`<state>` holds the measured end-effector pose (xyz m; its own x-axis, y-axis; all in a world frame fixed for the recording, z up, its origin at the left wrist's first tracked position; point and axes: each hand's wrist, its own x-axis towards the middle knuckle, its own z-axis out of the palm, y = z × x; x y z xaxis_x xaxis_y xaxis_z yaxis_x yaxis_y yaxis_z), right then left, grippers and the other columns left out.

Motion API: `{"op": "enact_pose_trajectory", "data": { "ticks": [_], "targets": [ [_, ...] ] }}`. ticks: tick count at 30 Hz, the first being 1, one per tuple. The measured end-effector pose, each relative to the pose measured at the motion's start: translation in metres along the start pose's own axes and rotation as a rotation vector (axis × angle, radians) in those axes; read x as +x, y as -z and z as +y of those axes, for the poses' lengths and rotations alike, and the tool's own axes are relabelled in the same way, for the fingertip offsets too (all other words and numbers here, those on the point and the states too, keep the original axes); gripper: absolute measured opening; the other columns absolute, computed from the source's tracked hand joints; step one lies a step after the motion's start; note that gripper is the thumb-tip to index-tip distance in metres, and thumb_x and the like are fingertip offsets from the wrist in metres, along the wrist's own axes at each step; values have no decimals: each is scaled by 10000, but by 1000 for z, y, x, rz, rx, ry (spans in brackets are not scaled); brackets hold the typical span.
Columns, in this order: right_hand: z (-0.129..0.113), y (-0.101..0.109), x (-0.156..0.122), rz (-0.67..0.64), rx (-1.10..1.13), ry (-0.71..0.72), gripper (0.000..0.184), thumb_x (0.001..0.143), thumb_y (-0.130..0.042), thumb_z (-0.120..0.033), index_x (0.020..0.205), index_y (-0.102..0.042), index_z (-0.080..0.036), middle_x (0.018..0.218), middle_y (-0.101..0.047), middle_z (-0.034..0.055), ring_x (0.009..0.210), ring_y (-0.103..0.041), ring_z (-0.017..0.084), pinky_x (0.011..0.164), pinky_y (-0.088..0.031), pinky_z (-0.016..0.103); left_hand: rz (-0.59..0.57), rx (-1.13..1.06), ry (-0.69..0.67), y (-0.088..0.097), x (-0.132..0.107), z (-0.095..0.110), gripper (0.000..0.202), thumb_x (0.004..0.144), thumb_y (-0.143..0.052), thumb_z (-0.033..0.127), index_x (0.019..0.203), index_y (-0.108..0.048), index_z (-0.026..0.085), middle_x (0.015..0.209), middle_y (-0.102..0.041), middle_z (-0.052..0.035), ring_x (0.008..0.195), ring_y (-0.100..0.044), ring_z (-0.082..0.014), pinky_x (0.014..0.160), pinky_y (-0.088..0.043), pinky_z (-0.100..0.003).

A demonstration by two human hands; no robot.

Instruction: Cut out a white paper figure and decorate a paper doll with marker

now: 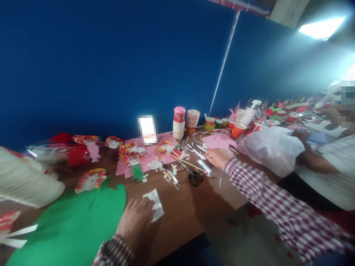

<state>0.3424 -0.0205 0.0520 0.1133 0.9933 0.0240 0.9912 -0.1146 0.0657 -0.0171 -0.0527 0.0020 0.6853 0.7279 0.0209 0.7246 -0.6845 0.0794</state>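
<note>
My left hand lies palm down on the brown table, its fingers resting over a small piece of white paper. Farther off to the right, my right hand is closed, with its fingertips at the end of a slim white pen; the grip itself is small in view. Just below that hand lies a clear and white tube. Black-handled scissors rest between my two hands, beside a black and white pen and thin wooden sticks.
A green sheet covers the table's left side near tilted stacked paper bowls. Pink paper bears cut-out decorations. Stacked cups stand by the blue wall. On the right, a person's arm is beside a translucent plastic bag.
</note>
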Motion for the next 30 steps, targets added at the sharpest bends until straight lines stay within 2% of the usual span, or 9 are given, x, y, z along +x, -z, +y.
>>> {"op": "enact_pose_trajectory", "data": {
  "ticks": [16, 24, 30],
  "targets": [
    [-22, -15, 42, -133, -51, -3, 233, 821, -536, -325, 928, -661, -160, 927, -668, 128, 882, -615, 253, 716, -435, 305, -1, 19, 34, 0, -2, 4, 238, 874, -382, 211, 889, -619, 192, 855, -606, -70, 849, -542, -231, 788, -401, -404],
    [-20, -15, 43, -153, -49, -39, 221, 821, -548, -311, 970, -648, -182, 969, -664, 113, 873, -626, 232, 700, -443, 297, 9, 7, 48, 1, -3, 5, 228, 869, -387, 216, 857, -612, 183, 854, -600, -80, 858, -537, -236, 789, -402, -404],
    [-15, -14, 42, -137, -72, -42, 212, 829, -539, -256, 976, -645, -146, 951, -664, 137, 877, -627, 231, 707, -438, 298, -9, 4, 44, 2, -3, 6, 202, 861, -402, 208, 848, -603, 188, 865, -598, -75, 851, -533, -235, 789, -400, -401]
  ]
}}
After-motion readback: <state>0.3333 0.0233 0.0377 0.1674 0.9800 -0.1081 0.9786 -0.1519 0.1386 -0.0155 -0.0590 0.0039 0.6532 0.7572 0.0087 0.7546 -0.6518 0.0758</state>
